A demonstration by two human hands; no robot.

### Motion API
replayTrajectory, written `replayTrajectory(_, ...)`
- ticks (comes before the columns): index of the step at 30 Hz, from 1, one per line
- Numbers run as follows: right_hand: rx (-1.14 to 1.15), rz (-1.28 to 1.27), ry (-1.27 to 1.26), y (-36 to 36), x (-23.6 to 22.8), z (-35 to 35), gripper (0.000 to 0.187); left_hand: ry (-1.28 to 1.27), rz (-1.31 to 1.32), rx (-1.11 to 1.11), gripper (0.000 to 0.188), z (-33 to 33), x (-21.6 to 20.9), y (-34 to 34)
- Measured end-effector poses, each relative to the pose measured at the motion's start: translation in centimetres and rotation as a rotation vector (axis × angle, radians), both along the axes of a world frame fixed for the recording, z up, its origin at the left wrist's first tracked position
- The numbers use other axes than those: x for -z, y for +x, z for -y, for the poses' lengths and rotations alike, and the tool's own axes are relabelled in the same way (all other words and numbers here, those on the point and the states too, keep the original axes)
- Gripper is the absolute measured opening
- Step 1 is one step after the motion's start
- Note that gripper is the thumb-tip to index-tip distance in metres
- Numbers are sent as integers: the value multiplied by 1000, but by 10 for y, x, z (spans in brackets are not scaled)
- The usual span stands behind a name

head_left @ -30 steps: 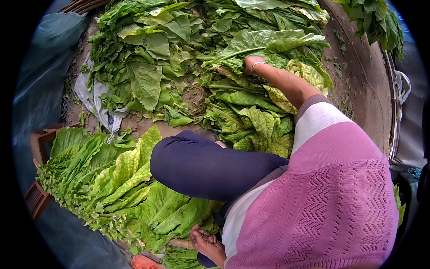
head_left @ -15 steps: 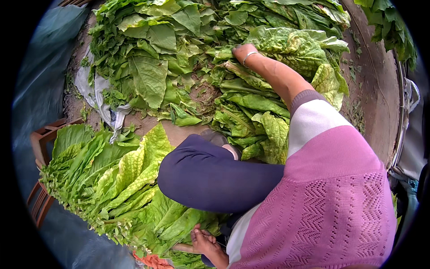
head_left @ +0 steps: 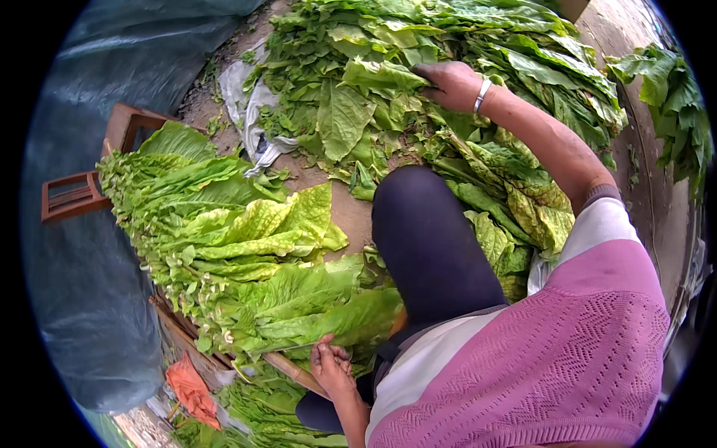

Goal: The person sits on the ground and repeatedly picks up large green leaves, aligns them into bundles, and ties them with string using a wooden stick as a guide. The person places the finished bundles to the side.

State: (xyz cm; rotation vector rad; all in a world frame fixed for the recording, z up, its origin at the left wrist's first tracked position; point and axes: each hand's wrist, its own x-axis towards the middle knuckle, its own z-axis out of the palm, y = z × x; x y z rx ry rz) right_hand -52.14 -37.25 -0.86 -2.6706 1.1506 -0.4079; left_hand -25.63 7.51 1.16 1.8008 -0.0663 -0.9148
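My right hand, with a silver bracelet at the wrist, reaches over the far leaf pile. Its fingers are closed at the end of a broad green leaf. Low in the picture, my left hand is curled beside a wooden pole. A thin pale line runs from its fingertips along the leaves; what the fingers pinch is too small to name. Large green and yellowing leaves lie in a dense row left of my knee, stem ends outward. More blotchy, crinkled leaves lie under my right forearm.
A brown wooden frame stands at the left against dark plastic sheeting. White cloth lies between the leaf piles. An orange bag is at the lower left. Leaves hang at the right edge.
My right hand has left the stems of the crinkled leaves on the right and is now at the far pile. The view has shifted and my knee points farther forward. My left hand stays curled.
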Motion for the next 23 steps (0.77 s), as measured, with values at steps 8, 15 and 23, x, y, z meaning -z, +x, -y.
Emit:
replayTrajectory(8, -1042, -91, 135, 212, -56, -249, 42, -629, 232, 7, 63, 13, -40, 13)
replayTrajectory(15, -1208, -127, 977, 224, -28, -318, 59, -461, 109, -236, 44, -70, -21, 18)
replayTrajectory(23, -1016, -876, 1430, 255, 37, -317, 72, -355, -27, -43, 38, -130, -19, 51)
